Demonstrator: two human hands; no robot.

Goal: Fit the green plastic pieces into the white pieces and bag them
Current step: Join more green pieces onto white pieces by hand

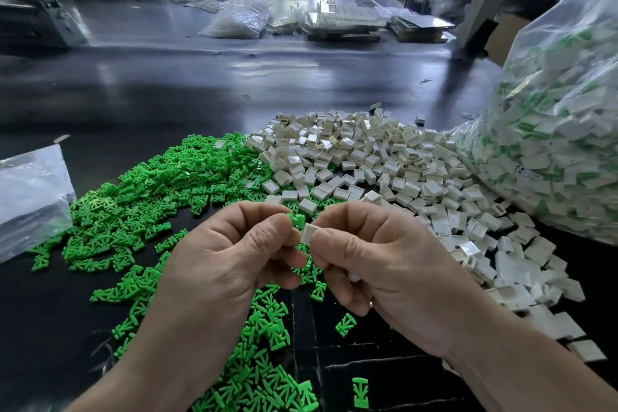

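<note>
My left hand (234,251) pinches a small green plastic piece (296,220) between thumb and forefinger. My right hand (378,254) pinches a white square piece (309,233) right beside it; the two pieces touch. Below and to the left lies a wide heap of green pieces (160,191) on the dark table. A heap of white pieces (378,164) spreads to the right. A big clear bag (561,130) at the right edge holds many white pieces with green showing in them.
An empty-looking clear plastic bag (30,197) lies at the left edge. The dark table (200,87) stretches back to clear bags and stacked trays (344,23). A grey frame post (485,0) stands at the back right.
</note>
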